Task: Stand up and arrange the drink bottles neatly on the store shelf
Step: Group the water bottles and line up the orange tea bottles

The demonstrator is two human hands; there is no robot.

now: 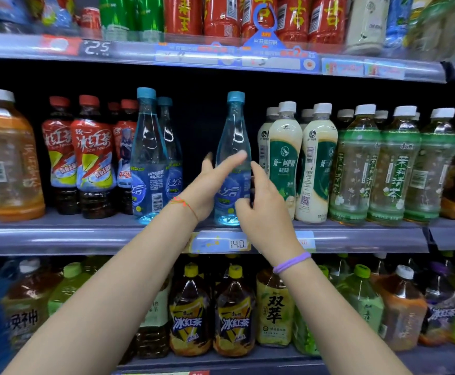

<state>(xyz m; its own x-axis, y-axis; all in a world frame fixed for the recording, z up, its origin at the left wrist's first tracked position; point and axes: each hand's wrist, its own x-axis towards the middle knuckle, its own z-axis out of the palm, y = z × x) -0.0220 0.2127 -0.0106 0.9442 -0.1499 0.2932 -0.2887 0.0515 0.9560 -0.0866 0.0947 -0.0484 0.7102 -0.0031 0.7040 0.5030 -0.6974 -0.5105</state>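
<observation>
Blue electrolyte-water bottle (233,158) is standing upright at middle shelf (85,234) front edge, left hand (210,182) touching it with straight fingers at 9 o'clock, right hand (261,201) curling round its label; probably full, heavy, stiff, slick, so waist grip looks best.

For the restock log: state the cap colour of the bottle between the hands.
Blue cap on the clear blue bottle; the head view shows it.

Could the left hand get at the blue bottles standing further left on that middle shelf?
Probably yes: the left hand is open beside the lone blue bottle, and only an empty gap separates it from the blue bottles.
</observation>
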